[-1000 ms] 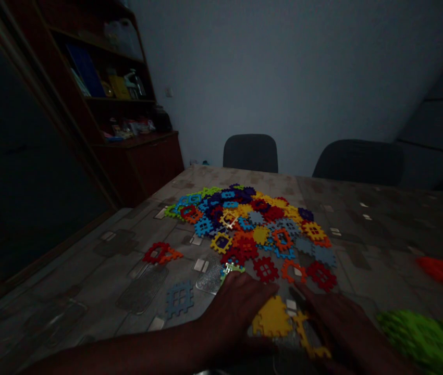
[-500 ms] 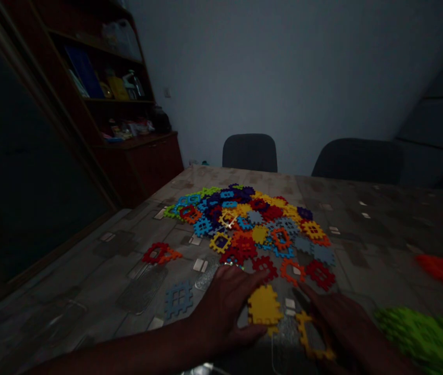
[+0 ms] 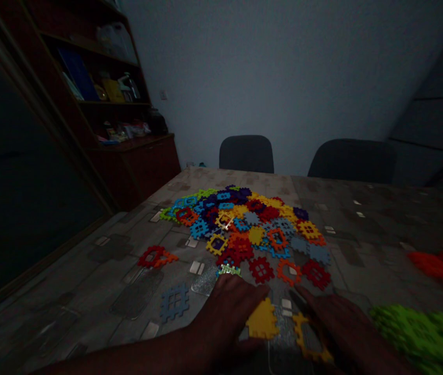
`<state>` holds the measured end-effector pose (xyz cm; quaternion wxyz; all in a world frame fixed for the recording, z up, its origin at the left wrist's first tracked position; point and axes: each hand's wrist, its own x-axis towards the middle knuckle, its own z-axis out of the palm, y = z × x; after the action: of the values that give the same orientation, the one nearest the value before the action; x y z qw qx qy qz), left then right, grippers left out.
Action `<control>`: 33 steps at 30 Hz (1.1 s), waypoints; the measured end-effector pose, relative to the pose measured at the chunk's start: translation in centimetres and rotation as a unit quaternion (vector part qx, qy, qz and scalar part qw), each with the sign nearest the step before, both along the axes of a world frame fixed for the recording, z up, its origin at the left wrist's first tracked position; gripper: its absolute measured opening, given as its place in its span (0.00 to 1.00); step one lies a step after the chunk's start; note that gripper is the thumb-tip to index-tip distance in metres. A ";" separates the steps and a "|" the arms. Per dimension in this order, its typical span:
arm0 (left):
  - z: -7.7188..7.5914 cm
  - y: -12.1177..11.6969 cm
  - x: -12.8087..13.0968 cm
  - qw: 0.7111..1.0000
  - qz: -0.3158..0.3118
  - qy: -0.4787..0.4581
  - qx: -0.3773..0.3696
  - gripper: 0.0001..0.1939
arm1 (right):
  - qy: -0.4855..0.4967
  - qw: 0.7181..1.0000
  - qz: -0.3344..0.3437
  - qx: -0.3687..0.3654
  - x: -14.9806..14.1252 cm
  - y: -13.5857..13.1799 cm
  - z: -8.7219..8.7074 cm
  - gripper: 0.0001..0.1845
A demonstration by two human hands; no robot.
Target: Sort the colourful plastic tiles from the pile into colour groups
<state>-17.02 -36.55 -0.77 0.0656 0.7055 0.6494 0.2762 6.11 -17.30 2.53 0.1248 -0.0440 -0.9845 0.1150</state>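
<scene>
My left hand (image 3: 231, 307) is closed on a yellow square interlocking tile (image 3: 262, 320), fingers along its far side and thumb near the close edge. In my right hand (image 3: 334, 317) is a yellow frame-shaped interlocking tile (image 3: 298, 336) with a large open middle; the fingers partly cover it. The two yellow tiles are apart, with a strip of table between them. Just beyond the hands lie a red window tile (image 3: 261, 270), an orange frame tile (image 3: 288, 272) and another red tile (image 3: 316, 274). A pale green tile (image 3: 228, 270) shows past my left knuckles.
A heap of mixed coloured tiles (image 3: 241, 213) spreads over the patterned table (image 3: 127, 250). A grey window tile (image 3: 174, 302) and a red tile (image 3: 151, 257) lie left. Green tiles (image 3: 425, 333) and orange pieces (image 3: 432, 264) are on the right. Chairs (image 3: 246, 153) stand behind.
My left hand and its yellow tile have come slightly nearer to me, and the tile's tilt differs. The right hand has barely moved. The view has shifted slightly.
</scene>
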 end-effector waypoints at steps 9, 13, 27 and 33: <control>0.3 0.1 0.2 0.999 0.000 -0.001 0.034 0.42 | -0.003 1.000 -0.003 -0.013 0.1 -0.2 0.0 0.56; 0.3 0.4 0.4 0.999 0.010 0.001 0.036 0.43 | 0.017 1.000 -0.010 0.000 0.0 -0.1 -0.3 0.57; 0.8 0.4 0.7 1.000 0.010 0.019 0.023 0.48 | 0.023 0.999 0.019 0.036 -0.3 -0.1 0.0 0.61; 1.0 0.4 0.6 1.000 0.003 0.014 0.011 0.49 | 0.025 1.000 0.000 0.018 -0.1 -0.1 -0.1 0.61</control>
<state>-16.46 -36.11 0.24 0.0478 0.7077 0.6495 0.2740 5.97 -17.37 2.39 0.1500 -0.0392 -0.9830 0.0987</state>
